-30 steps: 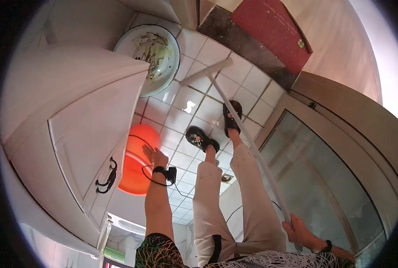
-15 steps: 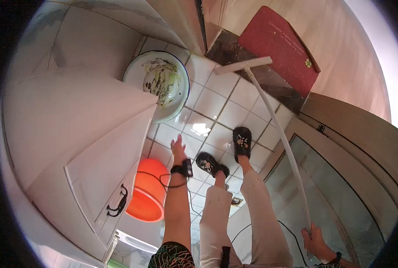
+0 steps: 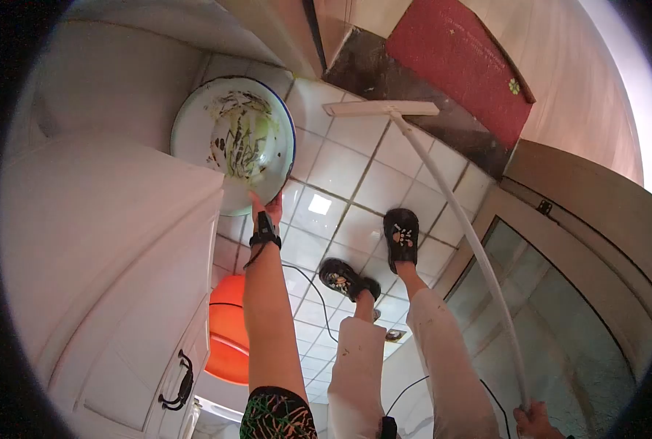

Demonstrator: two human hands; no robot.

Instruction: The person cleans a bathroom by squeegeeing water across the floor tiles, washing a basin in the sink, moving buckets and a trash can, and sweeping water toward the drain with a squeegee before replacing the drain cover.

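Note:
A white enamel basin [image 3: 194,132] with a blue rim holds dark and greenish scraps, with its near edge at my left hand [image 3: 267,208]. The thumb of that hand lies over the rim and its fingers are on the outer side. At the lower right, my right hand [image 3: 536,422] is wrapped round the end of a long pale pole. The pole belongs to a floor squeegee [image 3: 461,216], whose flat head [image 3: 381,109] lies across the edge of the dark threshold.
An orange bucket [image 3: 227,344] stands beside the white cabinet [image 3: 139,307]. Black clogs [image 3: 401,238] are on my feet on the tiled floor. A red mat [image 3: 461,69] lies beyond the dark threshold [image 3: 373,66]. A glass-panelled door [image 3: 538,307] is at right. A thin black cable trails past my legs.
My left hand has moved from over the bucket up to the basin and taken its rim. The squeegee head has moved towards the threshold, with my right hand still on the pole.

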